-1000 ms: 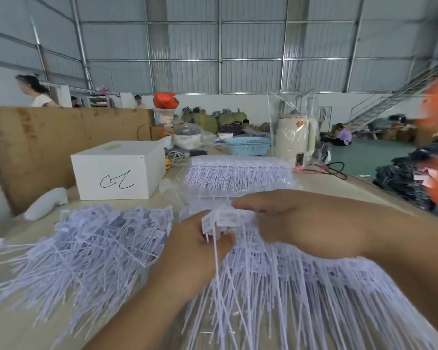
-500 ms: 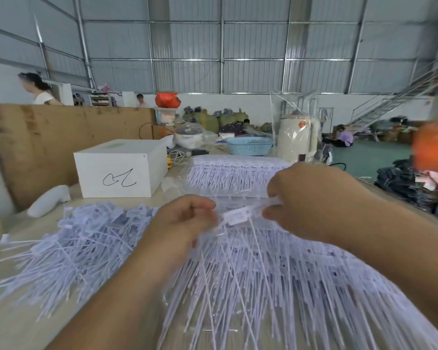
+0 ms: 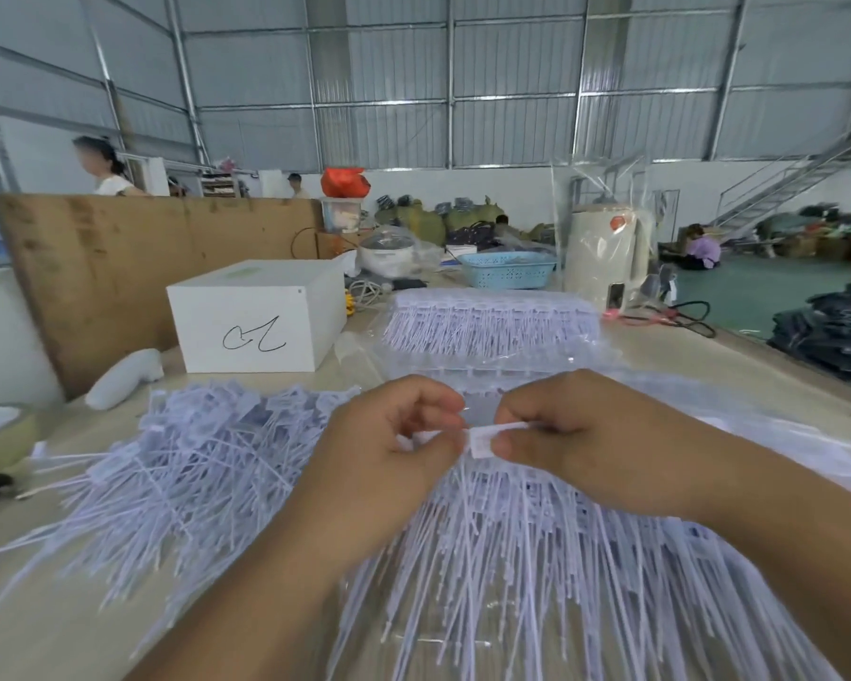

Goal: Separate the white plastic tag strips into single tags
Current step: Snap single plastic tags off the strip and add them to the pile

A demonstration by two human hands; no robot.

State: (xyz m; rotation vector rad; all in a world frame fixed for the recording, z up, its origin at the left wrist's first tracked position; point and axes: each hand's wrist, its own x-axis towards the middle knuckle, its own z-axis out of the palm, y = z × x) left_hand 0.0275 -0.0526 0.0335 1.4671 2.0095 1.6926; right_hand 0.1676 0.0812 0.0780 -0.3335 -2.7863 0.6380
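Note:
Both hands meet over the middle of the table. My right hand (image 3: 576, 435) pinches the flat white head of a tag strip (image 3: 492, 437) between thumb and fingers. My left hand (image 3: 389, 449) has its fingers curled against the strip's left end, touching it. Long thin tails of joined tag strips (image 3: 536, 572) fan out below and toward me under both hands. A loose heap of single white tags (image 3: 183, 474) lies to the left. A neat stack of uncut strips in clear wrap (image 3: 487, 326) sits farther back.
A white box (image 3: 261, 321) with a black scribble stands at the back left, with a white handle-shaped tool (image 3: 124, 378) beside it. A tape roll (image 3: 1, 435) is at the left edge. A blue basket (image 3: 509, 270) and cream appliance (image 3: 605, 258) stand behind. People work in the background.
Both hands have come closer together and lower. The right hand now pinches the strip's head nearer the left hand; the head has turned so its flat face shows.

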